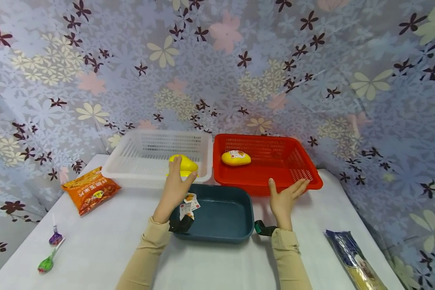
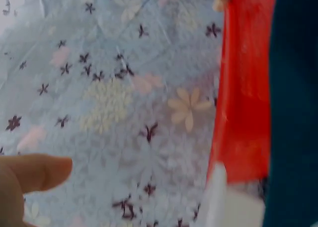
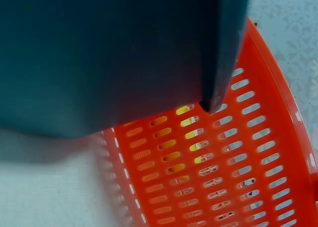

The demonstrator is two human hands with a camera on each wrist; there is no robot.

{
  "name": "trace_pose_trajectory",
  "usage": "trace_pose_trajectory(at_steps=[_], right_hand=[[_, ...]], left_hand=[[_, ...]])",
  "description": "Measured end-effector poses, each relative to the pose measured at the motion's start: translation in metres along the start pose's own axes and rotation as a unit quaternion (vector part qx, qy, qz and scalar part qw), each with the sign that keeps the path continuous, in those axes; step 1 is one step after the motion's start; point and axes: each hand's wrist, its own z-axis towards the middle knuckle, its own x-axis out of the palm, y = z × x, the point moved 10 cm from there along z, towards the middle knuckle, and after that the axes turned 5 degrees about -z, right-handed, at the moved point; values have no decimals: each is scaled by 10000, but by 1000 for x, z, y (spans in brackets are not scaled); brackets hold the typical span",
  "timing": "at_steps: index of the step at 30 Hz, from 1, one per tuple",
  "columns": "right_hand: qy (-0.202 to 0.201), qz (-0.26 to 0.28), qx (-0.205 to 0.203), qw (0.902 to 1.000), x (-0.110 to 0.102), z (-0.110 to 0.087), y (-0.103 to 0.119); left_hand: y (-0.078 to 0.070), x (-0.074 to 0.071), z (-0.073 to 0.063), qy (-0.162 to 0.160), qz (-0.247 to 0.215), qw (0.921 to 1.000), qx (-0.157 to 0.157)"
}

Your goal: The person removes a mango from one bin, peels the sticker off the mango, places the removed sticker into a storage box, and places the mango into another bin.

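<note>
My left hand (image 1: 175,191) is above the left end of a dark teal tray (image 1: 222,237), fingers extended toward the white basket (image 1: 127,175). Behind the fingertips lies a smooth yellow mango-shaped item (image 1: 188,164) in that basket, partly hidden. In the left wrist view, the thumb (image 2: 42,172) stands out straight with nothing against it. My right hand (image 1: 283,201) is spread at the front rim of the red basket (image 1: 304,161), holding nothing. Inside the red basket lies a labelled yellow mango-shaped item (image 1: 236,158). Small printed white packets (image 1: 189,204) lie in the tray's left end.
On the left are an orange snack bag (image 1: 91,190), a purple lollipop (image 1: 55,237) and a green lollipop (image 1: 46,264). A long blue and yellow packet (image 1: 355,259) lies at the right edge. A flowered cloth (image 1: 217,80) hangs behind the baskets.
</note>
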Motion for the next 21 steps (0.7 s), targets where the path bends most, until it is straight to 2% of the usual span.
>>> trace_pose_trajectory(at_steps=[4, 7, 9, 11, 16, 20, 21], right_hand=[[-28, 52, -5, 10000, 1, 0, -1], [-82, 71, -8, 9999, 1, 0, -2], [-99, 58, 3, 9999, 2, 0, -2], [-78, 52, 17, 10000, 3, -1, -3], [-80, 139, 4, 9999, 4, -2, -3], [-177, 209, -42, 9996, 2, -2, -2], [-182, 190, -35, 9996, 3, -1, -2]], left_hand=[[-23, 25, 20, 475, -604, 9968, 237], [-39, 46, 42, 962, -1223, 9867, 470], [-45, 58, 55, 1186, -1670, 9775, 511], [-48, 66, 67, 1254, -1981, 9708, 499], [-49, 81, 87, 1155, -2652, 9568, 294], [-43, 94, 105, 1141, -3369, 9346, 34], [-40, 96, 110, 1115, -3458, 9316, -64]])
